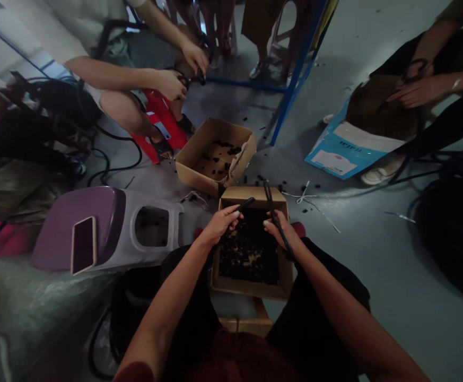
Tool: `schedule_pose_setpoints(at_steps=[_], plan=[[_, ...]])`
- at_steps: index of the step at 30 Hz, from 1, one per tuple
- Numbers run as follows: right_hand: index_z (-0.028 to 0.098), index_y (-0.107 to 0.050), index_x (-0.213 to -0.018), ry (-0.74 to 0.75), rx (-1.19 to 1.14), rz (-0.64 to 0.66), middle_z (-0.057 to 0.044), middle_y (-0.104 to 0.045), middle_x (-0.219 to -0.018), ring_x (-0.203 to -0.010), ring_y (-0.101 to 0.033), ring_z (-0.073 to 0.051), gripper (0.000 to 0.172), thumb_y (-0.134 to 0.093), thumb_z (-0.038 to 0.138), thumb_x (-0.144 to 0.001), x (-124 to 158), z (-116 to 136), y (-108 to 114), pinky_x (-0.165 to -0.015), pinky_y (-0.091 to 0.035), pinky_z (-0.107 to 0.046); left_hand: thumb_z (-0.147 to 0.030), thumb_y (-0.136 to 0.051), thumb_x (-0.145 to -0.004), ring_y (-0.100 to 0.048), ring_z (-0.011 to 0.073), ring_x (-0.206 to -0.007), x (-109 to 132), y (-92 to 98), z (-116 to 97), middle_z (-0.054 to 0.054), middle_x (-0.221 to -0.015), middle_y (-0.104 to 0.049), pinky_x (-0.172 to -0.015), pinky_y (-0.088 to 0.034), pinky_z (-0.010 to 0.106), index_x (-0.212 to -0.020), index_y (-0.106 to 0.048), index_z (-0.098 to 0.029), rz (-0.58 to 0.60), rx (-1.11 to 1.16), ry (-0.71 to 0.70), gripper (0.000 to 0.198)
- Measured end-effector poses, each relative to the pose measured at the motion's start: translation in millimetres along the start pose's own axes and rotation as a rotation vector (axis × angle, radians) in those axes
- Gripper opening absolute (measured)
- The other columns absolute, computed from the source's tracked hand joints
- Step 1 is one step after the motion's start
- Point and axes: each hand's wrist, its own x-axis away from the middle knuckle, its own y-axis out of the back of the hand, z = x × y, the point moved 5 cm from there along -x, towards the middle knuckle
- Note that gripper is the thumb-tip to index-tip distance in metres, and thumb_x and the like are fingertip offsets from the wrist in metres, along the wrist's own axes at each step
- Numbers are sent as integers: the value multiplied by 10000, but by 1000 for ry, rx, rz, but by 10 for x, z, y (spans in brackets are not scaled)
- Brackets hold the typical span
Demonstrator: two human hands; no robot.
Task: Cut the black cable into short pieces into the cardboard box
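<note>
My left hand (224, 222) is closed around a thin black rubber-like strip (247, 203), whose end points up and to the right. My right hand (279, 227) grips a long dark scissor-like tool (268, 192) with two thin arms pointing away from me; its exact kind is hard to make out in the dim light. Both hands are over an open cardboard box (251, 291) between my knees, slightly apart from each other. Many small black pieces (247, 257) cover much of the box's bottom.
Another open cardboard box (199, 178) with black bits stands ahead. A purple-topped stool (66, 217) lies at left, a phone (84, 244) on it. Co-workers sit ahead left and right, one behind a blue box (338, 148). A black coil (454, 228) lies right.
</note>
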Motion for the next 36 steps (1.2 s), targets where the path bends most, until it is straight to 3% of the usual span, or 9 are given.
schedule_pose_setpoints(at_steps=[5, 9, 13, 18, 23, 30, 36], plan=[[242, -543, -1016, 42, 23, 121, 7, -649, -791, -653, -571, -149, 424, -714, 359, -647, 110, 63, -204, -611, -434, -266, -411, -637, -740, -364, 15, -491, -131, 89, 105, -29, -728, -468, -420, -242, 140, -1074, -550, -156, -33, 138, 53, 428], [234, -549, -1022, 50, 31, 213, 7, -645, -795, -686, -582, -160, 436, -722, 341, -636, 116, 88, -384, -615, -436, -265, -492, -610, -746, -330, 16, -429, -151, 124, 100, -53, -621, -402, -377, -201, 139, -922, -538, -131, -62, 136, 121, 408], [239, -537, -1052, 60, 57, 251, 3, -641, -816, -709, -590, -163, 437, -706, 343, -664, 80, 61, -498, -637, -444, -270, -433, -652, -723, -425, 25, -502, -207, 112, 67, -27, -689, -497, -455, -311, 147, -984, -557, -122, -24, 120, 83, 417], [236, -523, -1106, 54, 189, 259, -26, -637, -886, -772, -604, -184, 477, -684, 414, -695, 59, 17, -463, -675, -440, -281, -377, -660, -715, -451, 32, -559, -278, 157, 254, 9, -817, -583, -517, -340, 165, -1103, -561, -123, -6, 40, 124, 475], [209, -467, -1212, 71, 430, 366, -97, -579, -1120, -1004, -560, -245, 544, -605, 474, -758, 74, -17, -427, -824, -420, -350, -375, -658, -713, -440, 30, -571, -312, 207, 412, 19, -858, -598, -521, -320, 164, -1103, -599, -135, 12, -9, 181, 461], [197, -346, -1318, 59, 469, 381, -116, -518, -1230, -1095, -526, -241, 628, -549, 485, -798, 7, -36, -447, -883, -420, -357, -390, -673, -693, -441, 36, -546, -383, 215, 370, 16, -788, -603, -498, -301, 173, -1101, -613, -133, -38, 0, 229, 486], [166, -357, -1321, 93, 450, 367, -146, -526, -1200, -1061, -542, -252, 643, -539, 499, -802, -34, -67, -474, -859, -436, -370, -381, -674, -689, -444, 35, -538, -410, 253, 388, 11, -765, -616, -499, -312, 173, -1102, -627, -143, -64, -34, 215, 479]])
